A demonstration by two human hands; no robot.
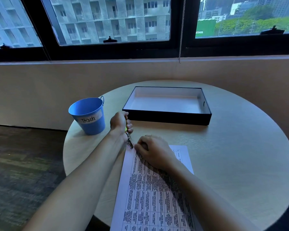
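Round table (240, 164) by the window carries the printed sheets (150, 197), near us. Our left hand (119, 124) grips a metal tool (129, 139) at their top-left corner; our right hand (154, 150), fingers curled, pinches them there. Pulling hard may tear the corner or nip a finger.

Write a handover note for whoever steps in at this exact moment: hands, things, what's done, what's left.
Left hand grips a metal tool, its tip at the top-left corner of the printed sheet.
Right hand rests on that corner, fingers curled; pinching or not, unclear.
Blue Trash bucket stands left of the hands; black tray lies beyond them.
Done: tool placed at the corner. Left: probably free the corner, then sort sheet and scrap.
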